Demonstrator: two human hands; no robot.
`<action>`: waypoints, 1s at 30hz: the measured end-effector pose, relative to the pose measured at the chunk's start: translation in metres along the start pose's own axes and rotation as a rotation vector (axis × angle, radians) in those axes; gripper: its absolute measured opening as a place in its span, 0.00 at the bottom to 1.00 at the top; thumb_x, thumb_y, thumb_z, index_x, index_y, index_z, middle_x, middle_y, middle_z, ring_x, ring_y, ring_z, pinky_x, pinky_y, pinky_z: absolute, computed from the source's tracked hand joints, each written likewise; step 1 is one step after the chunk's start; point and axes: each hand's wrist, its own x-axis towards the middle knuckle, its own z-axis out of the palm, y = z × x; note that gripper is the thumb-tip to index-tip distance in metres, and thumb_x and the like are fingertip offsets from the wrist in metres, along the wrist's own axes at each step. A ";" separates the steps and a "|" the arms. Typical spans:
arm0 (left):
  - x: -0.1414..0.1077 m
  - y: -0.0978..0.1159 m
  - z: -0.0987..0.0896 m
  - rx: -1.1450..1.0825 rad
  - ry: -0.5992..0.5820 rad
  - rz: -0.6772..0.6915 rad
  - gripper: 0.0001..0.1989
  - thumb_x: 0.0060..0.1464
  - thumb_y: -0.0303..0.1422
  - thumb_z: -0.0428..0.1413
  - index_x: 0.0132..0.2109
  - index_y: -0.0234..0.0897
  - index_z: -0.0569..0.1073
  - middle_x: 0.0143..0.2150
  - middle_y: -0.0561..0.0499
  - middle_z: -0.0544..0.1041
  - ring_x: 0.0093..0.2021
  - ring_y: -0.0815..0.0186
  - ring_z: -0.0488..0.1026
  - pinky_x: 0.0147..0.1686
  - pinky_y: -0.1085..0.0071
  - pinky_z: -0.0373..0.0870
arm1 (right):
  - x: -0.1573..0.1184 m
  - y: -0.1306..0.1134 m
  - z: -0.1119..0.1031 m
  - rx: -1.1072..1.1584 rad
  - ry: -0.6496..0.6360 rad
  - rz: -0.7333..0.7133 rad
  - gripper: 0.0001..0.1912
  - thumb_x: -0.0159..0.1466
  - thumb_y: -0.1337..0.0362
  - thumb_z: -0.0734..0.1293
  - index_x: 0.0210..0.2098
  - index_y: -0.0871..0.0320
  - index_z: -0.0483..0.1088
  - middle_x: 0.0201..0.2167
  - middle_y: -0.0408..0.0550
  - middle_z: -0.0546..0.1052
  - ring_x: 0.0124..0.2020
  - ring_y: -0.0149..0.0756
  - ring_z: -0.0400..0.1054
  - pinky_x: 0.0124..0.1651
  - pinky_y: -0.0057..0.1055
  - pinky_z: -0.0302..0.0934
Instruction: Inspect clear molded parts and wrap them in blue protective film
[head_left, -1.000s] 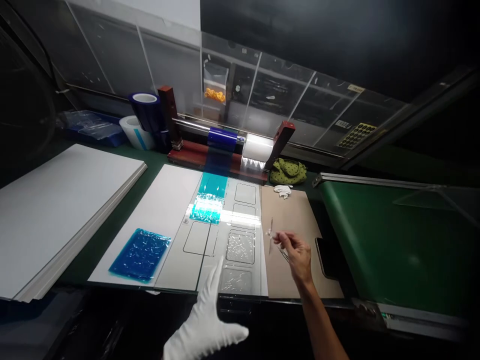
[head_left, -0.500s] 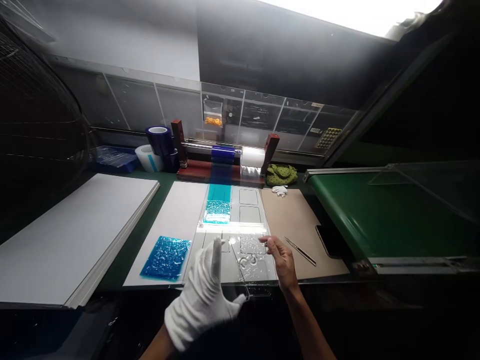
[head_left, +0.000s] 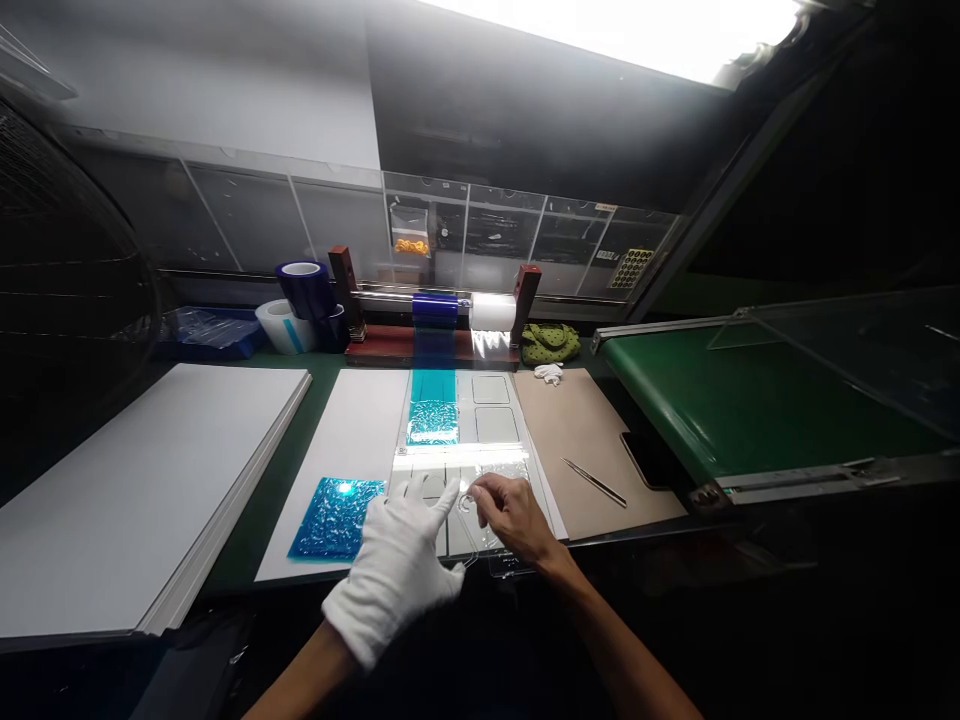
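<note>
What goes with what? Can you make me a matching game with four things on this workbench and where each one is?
Things:
1. Tweezers
2. White cotton glove
3. Roll of blue tape
4. Green dotted pouch

Places:
A. Left of the wooden roller stand
B. On the brown board
C. On the left hand
D. Right of the stand

Pairs: 1-B, 2-C, 3-A, 4-D

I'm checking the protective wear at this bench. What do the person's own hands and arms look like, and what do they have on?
The left hand wears a white fabric glove. The right hand is bare. Both forearms are also bare, with no sleeves showing.
</note>
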 end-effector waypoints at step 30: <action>0.007 0.024 0.005 0.321 -0.119 0.114 0.41 0.33 0.41 0.62 0.58 0.42 0.64 0.48 0.37 0.69 0.42 0.45 0.70 0.38 0.51 0.68 | -0.009 0.004 -0.010 -0.117 -0.002 0.174 0.12 0.63 0.63 0.58 0.25 0.59 0.65 0.16 0.41 0.63 0.18 0.26 0.52 0.25 0.26 0.43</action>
